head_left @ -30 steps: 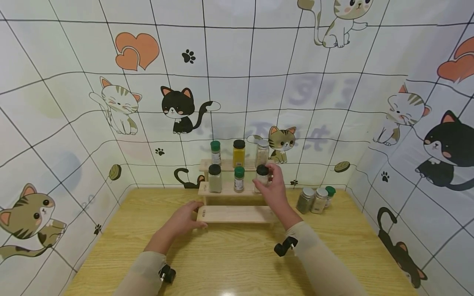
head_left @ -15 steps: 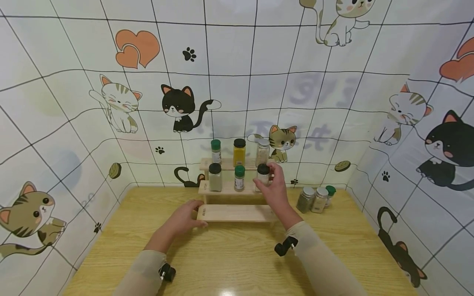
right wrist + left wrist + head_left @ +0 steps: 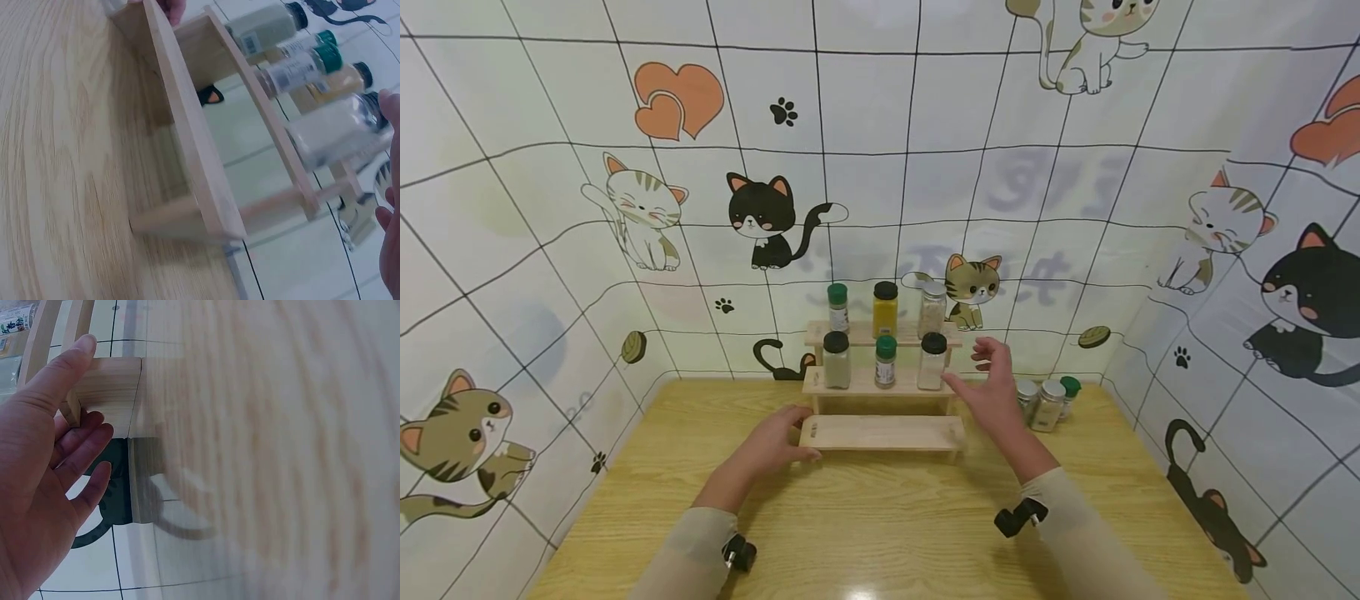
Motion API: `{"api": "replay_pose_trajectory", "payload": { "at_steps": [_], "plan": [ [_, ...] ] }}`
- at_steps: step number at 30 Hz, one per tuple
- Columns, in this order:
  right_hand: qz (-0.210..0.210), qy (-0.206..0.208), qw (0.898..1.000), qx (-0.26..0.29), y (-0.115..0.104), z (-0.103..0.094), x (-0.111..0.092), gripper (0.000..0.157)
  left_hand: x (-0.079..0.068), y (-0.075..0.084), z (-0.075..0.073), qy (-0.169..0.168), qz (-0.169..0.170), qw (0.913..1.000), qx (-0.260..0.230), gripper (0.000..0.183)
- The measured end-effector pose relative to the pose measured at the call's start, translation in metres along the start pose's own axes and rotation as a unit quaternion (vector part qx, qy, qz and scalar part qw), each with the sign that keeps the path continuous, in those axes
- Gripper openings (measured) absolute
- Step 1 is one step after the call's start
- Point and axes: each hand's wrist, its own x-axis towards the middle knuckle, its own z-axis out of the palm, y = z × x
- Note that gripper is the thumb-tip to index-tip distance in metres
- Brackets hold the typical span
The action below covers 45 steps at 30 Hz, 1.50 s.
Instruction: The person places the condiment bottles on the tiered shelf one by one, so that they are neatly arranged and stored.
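Note:
A three-step wooden spice rack [image 3: 880,434] stands on the table. My left hand [image 3: 773,442] grips the left end of its lowest step; in the left wrist view the thumb [image 3: 65,365] lies along the wood. My right hand [image 3: 997,398] is just right of a black-capped spice jar [image 3: 932,367], fingers loosely bent and holding nothing. That jar shares the middle step with a small green-capped jar [image 3: 885,364] and another black-capped jar [image 3: 837,363]. On the top step are a green-capped jar [image 3: 838,310], a yellow jar [image 3: 885,312] and a pale clear-capped jar [image 3: 932,311].
On the table right of the rack stand two clear jars, one [image 3: 1047,407] in full view and one [image 3: 1026,398] partly behind my right hand. Beside them is a green-capped jar [image 3: 1067,394]. A cat-printed wall covering [image 3: 865,192] rises behind and at both sides.
My right hand has let go of the black-capped jar at the right of the middle step and moved off to the right. The jar stays upright there. My left hand has not moved.

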Motion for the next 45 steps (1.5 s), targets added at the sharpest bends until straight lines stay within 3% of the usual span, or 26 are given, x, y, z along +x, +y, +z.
{"api": "replay_pose_trajectory", "payload": {
  "at_steps": [10, 17, 22, 28, 39, 45],
  "plan": [
    [0.009, 0.069, 0.996, -0.060, 0.033, -0.088, -0.001, 0.043, 0.000, -0.003, 0.001, 0.003, -0.005, 1.0000, -0.005, 0.075],
    [0.068, 0.107, 0.988, -0.087, 0.061, -0.127, -0.004, 0.049, 0.000, -0.003, 0.000, 0.005, 0.002, 1.0000, -0.004, 0.076],
    [0.127, 0.105, 0.983, -0.075, 0.082, -0.143, -0.007, 0.058, 0.000, -0.001, 0.000, 0.008, 0.010, 0.9999, -0.005, 0.075],
    [0.187, 0.068, 0.978, -0.064, 0.104, -0.154, -0.015, 0.068, -0.002, 0.001, 0.001, 0.005, 0.012, 0.9999, -0.009, 0.074],
    [0.209, 0.019, 0.975, -0.066, 0.141, -0.160, -0.023, 0.069, -0.001, -0.002, 0.002, 0.004, 0.006, 1.0000, -0.005, 0.075],
    [0.224, 0.007, 0.972, -0.072, 0.150, -0.158, -0.025, 0.070, -0.001, -0.003, 0.003, 0.005, 0.008, 0.9999, -0.004, 0.075]
  ]
}}
